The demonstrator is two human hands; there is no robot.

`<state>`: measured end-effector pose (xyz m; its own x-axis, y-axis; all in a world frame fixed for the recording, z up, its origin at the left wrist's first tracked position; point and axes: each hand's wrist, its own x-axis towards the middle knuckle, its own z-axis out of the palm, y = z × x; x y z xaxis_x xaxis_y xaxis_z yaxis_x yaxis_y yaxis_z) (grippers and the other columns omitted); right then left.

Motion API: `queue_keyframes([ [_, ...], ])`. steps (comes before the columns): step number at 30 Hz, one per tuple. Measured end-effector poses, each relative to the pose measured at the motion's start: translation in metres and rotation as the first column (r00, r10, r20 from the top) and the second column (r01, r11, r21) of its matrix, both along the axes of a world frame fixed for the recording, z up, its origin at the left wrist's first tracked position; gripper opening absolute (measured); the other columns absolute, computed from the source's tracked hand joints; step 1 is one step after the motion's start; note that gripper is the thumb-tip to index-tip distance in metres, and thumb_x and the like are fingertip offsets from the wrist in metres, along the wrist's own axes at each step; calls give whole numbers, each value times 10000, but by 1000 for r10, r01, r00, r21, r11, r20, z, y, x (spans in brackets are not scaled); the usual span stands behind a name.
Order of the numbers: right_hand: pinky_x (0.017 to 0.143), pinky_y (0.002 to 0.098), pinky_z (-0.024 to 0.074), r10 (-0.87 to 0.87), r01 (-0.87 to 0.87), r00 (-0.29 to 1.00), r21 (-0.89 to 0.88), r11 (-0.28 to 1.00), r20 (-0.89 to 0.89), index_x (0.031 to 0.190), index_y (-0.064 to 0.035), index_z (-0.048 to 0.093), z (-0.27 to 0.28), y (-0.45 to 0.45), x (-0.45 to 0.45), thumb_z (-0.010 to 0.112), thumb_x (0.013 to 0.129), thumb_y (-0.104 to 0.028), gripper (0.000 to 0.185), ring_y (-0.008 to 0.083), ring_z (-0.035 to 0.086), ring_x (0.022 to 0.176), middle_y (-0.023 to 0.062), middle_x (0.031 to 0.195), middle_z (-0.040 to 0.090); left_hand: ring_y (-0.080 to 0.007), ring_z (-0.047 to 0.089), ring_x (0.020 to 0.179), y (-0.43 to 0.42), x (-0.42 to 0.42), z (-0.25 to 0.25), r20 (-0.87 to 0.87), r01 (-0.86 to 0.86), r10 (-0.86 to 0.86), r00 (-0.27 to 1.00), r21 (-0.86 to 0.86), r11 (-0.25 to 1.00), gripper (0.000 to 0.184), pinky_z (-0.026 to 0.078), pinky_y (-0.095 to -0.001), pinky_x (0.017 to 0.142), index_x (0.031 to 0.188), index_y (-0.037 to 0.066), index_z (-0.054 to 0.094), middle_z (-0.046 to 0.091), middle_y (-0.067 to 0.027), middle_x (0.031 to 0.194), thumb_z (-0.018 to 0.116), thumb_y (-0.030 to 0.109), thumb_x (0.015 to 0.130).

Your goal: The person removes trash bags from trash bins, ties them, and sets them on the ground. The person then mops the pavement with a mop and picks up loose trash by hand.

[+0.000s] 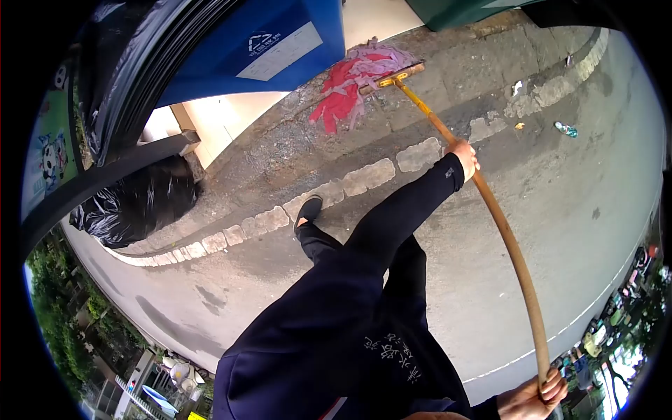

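Note:
A mop with a long wooden handle (514,248) runs from the lower right to the upper middle of the view. Its mop head (367,75), made of red and pink cloth strips under a crossbar with a yellow bracket, lies spread on the pavement beside the blue bin. My left hand (463,159), arm stretched forward in a dark sleeve, is closed around the handle's middle part. Near the handle's end, my right hand (535,399) grips it with fingers wrapped round, low at the right.
A blue recycling bin (266,49) and a green bin (455,10) stand along the top. A full black garbage bag (143,199) sits at left. A stone curb (367,178) crosses the ground under my foot (309,208). Litter (565,129) lies on the road.

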<state>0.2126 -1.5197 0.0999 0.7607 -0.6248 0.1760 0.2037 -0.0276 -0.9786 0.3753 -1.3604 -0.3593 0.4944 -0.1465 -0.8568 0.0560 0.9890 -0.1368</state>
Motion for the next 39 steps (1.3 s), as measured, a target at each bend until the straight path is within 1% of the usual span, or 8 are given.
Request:
queue_keyframes([
  [3, 531, 275, 302, -114, 115, 993, -26, 993, 29, 643, -84, 463, -12, -5, 1, 435, 921, -74, 280, 110, 287, 453, -45, 517, 211, -212, 413, 432, 4, 3, 1, -155, 76, -68, 985, 46, 996, 235, 382, -413, 430, 676, 91, 450, 438, -65, 584, 464, 182, 891],
  [5, 569, 277, 291, 344, -368, 928, 219, 904, 141, 621, -140, 271, -5, -45, -10, 409, 908, 40, 366, 129, 206, 505, -11, 558, 193, -211, 410, 436, 11, -5, 3, -87, 14, -8, 996, 73, 997, 223, 389, -399, 433, 666, 77, 455, 435, -65, 584, 444, 146, 878],
  [6, 555, 282, 290, 209, -228, 970, 169, 959, 123, 599, -153, 259, -2, -24, -7, 412, 884, 29, 371, 128, 217, 497, -19, 554, 202, -207, 406, 441, 14, -13, 13, -46, -49, 55, 997, 123, 991, 184, 396, -394, 436, 673, 66, 466, 430, -63, 584, 451, 112, 851],
  [11, 548, 269, 308, 168, -160, 983, -115, 980, 67, 614, -115, 330, 34, -37, 22, 418, 886, -52, 293, 136, 264, 518, -2, 563, 222, -207, 501, 523, 37, -92, 44, 53, -144, 144, 988, 12, 989, 159, 512, -422, 563, 694, 76, 460, 456, -39, 595, 577, -3, 768],
  [17, 514, 271, 293, 457, -456, 889, 98, 885, 17, 649, -64, 410, 16, -13, 27, 434, 856, -29, 211, 130, 267, 503, 3, 569, 242, -213, 514, 541, 101, -254, 35, -14, -378, 379, 925, -80, 922, 154, 520, -462, 590, 739, 84, 463, 473, -39, 642, 594, 18, 786],
  [29, 388, 227, 275, 938, -866, 322, 441, 235, 132, 691, -153, 316, -106, 272, -155, 500, 859, -25, 280, 76, 281, 411, -37, 543, 294, -181, 420, 500, 311, -614, -44, 44, -748, 749, 661, -40, 663, 277, 430, -344, 588, 637, 116, 402, 411, -4, 543, 584, 38, 831],
  [37, 431, 313, 358, 954, -739, 96, 662, -123, 284, 699, -115, 369, -189, 332, -261, 507, 818, -78, 186, 119, 359, 403, -16, 495, 374, -178, 492, 533, 337, -743, -69, -104, -747, 855, 507, 441, 497, 236, 490, -311, 592, 695, 102, 455, 491, -19, 616, 524, 116, 920],
  [39, 468, 327, 362, 955, -704, 64, 692, -162, 288, 697, -105, 350, -204, 313, -259, 500, 808, -62, 192, 122, 351, 408, -10, 497, 377, -129, 412, 425, 336, -737, -91, -151, -844, 858, 491, 165, 511, 284, 412, -255, 402, 668, 129, 390, 410, 24, 523, 501, 145, 929],
])
